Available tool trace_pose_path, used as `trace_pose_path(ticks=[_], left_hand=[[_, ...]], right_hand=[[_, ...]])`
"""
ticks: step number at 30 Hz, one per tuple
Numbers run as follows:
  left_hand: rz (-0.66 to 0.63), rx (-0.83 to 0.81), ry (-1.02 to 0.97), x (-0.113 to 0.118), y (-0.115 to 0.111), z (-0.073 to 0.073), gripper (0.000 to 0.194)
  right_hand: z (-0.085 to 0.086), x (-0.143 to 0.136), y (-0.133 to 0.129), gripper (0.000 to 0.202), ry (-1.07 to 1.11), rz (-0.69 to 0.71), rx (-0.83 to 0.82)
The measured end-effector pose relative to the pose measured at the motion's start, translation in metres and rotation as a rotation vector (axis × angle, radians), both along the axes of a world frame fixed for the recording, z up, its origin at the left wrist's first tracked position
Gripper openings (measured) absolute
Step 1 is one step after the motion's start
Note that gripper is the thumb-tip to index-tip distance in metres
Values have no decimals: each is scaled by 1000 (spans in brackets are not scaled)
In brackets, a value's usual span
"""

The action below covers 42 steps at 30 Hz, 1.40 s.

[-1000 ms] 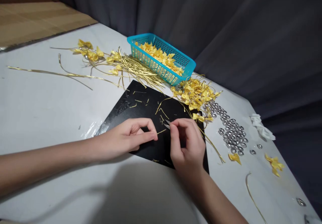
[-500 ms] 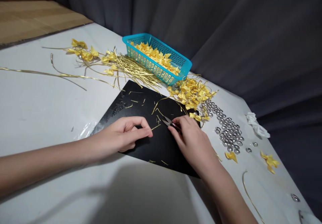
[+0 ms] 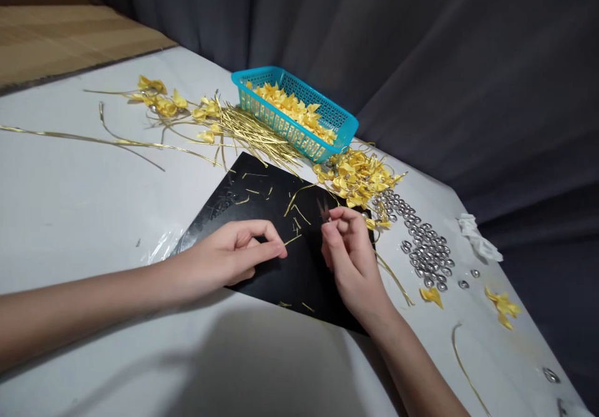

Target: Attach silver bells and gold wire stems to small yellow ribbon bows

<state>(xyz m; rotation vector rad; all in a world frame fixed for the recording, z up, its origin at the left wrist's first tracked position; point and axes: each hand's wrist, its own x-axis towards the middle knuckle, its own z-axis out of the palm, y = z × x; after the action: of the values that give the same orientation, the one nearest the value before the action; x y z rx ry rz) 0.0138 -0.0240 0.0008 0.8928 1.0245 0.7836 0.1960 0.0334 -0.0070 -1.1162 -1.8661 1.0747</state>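
1. Cord (image 3: 293, 240): a short gold length over the mat, its free end pointing towards the right hand.
2. Left hand (image 3: 243, 251): thumb and forefinger closed together, gripping the near end of the cord.
3. Right hand (image 3: 353, 261): fingers pinching a slim two-pointed tool (image 3: 324, 210), tips directed away from the body and apart from the cord.
4. Mat (image 3: 290, 279): black, beneath both hands, strewn with gold scraps (image 3: 251, 191).
5. Bundle (image 3: 257, 131): gold cords, lying beyond the mat, alongside the basket.
6. Basket (image 3: 281, 131): blue, perforated, holding yellow bows (image 3: 294, 106).
7. Pile (image 3: 358, 176): yellow bows with gold cord, at the mat's far right corner.
8. Silver pieces (image 3: 428, 255): clustered right of the mat.
9. Worktop (image 3: 116, 217): white, bordered by a dark curtain (image 3: 421, 61).
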Motion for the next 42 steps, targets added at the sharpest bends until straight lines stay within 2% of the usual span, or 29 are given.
trace_pose_path(ticks=[4, 6, 8, 11, 16, 22, 26, 32, 37, 42], left_hand=[[-2, 4, 3, 0, 0, 1, 24], [-10, 9, 9, 0, 0, 1, 25], [-15, 10, 12, 0, -1, 0, 26], [-15, 15, 12, 0, -1, -1, 27], [-24, 17, 19, 0, 0, -2, 26], [-31, -3, 61, 2, 2, 1, 26], [-20, 18, 27, 2, 2, -2, 28], [-8, 22, 5, 1, 0, -5, 27], [-5, 25, -1, 1, 1, -5, 25], [-17, 8, 2, 1, 1, -4, 24]], right_hand=[[10, -8, -7, 23, 333, -39, -639], [11, -10, -8, 27, 441, -20, -890], [9, -10, -7, 30, 528, 42, -1069], [4, -9, -3, 29, 646, 169, -1219], [-1, -4, 1, 34, 763, 320, -1284], [-5, -2, 2, 44, 742, 441, -1365], [-6, -5, 1, 41, 750, 439, -1441], [-6, -6, -3, 38, 818, 336, -1394], [-7, -5, -3, 36, 851, 369, -1393], [-6, -4, -4, 36, 786, 454, -1370]])
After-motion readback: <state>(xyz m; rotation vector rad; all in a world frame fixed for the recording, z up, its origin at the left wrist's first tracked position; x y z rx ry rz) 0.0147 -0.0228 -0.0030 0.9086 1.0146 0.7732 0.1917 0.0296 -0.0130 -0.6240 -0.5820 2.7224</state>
